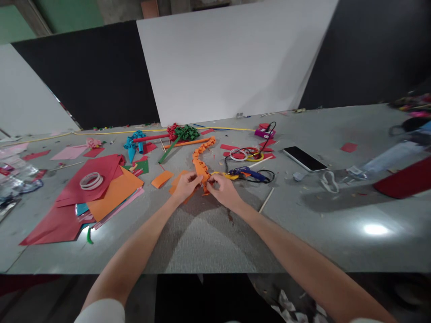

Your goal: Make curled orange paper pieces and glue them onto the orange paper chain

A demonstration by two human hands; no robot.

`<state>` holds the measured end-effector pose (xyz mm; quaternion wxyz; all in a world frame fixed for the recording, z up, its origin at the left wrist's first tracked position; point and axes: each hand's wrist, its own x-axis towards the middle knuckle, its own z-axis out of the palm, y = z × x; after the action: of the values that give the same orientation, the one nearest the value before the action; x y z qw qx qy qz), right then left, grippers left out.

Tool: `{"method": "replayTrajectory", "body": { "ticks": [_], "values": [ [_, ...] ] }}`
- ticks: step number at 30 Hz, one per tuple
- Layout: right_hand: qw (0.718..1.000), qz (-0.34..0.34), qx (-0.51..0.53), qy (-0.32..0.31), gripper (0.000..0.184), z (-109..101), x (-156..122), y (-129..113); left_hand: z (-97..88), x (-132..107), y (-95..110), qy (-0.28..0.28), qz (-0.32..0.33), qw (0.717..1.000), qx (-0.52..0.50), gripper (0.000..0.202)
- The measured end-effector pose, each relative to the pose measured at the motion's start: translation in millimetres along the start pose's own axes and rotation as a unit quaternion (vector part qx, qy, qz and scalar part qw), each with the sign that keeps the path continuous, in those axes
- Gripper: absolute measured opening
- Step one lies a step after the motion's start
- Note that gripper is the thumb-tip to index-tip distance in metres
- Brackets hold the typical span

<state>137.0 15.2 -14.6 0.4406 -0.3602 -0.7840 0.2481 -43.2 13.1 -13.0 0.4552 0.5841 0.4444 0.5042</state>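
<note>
Both of my hands meet at the near end of a curled, notched orange paper strip [201,162], which bends away from me over the table. My left hand [185,186] pinches its left side with thumb and fingers. From the right, my right hand [224,190] grips the same end, fingers closed. An orange paper piece [162,179] lies just left of my left hand. Close beyond my right hand rests a blue glue gun [247,172] with a black cord. Red, green and blue curled paper flowers lie farther back, among them the green paper flower [187,133].
Stacked red and orange paper sheets [116,197] with a tape roll [91,181] lie at left. A phone [305,159], a clear plastic bottle [358,172] and a red object [404,179] are at right. White and black panels [235,63] stand behind the table.
</note>
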Motion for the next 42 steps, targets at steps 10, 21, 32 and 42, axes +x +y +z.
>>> {"method": "replayTrajectory", "body": {
  "ticks": [10,21,32,42],
  "values": [
    [0.997,-0.076,-0.002,0.002,0.017,-4.6,-2.1,-9.0,-3.1,3.0,-6.6,0.010,0.021,0.998,-0.061,0.044],
    [0.990,-0.132,-0.052,-0.011,0.020,-3.2,-7.4,-4.9,-4.3,3.5,-8.9,0.033,-0.015,0.987,-0.154,0.046],
    [0.980,-0.166,-0.101,-0.042,0.014,-1.6,-8.4,-7.1,-2.4,2.8,-6.1,0.012,-0.008,0.989,-0.147,0.053],
    [0.977,-0.174,-0.115,-0.044,0.022,-1.5,-9.4,-8.3,-1.9,1.6,-4.9,0.024,-0.018,0.989,-0.142,0.051]
  ]
}}
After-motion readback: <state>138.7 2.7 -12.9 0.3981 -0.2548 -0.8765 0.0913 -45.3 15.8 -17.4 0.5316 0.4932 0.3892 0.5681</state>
